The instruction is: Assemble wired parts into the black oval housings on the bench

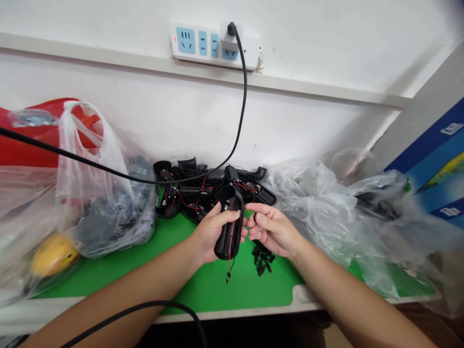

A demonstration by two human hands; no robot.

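My left hand [212,229] is wrapped round a black plastic housing [226,237], a hollow, rounded shell held upright over the green mat. Red and black wires with a small connector [228,277] hang from its lower end. Close to the housing's right side, my right hand [271,229] pinches a small dark part [255,217] between thumb and fingers; its exact kind is hidden. A heap of small black plastic pieces [263,261] lies under my right hand. Behind both hands are several similar black housings [195,191] with red wires.
Plastic bags with dark contents [119,212] stand at left, near a yellow object [54,254]. Crumpled clear plastic bags [326,203] cover the right side. A black cable [243,96] loops down from a power strip [217,46] across the work area. The green mat [203,290] ends at the table's front edge.
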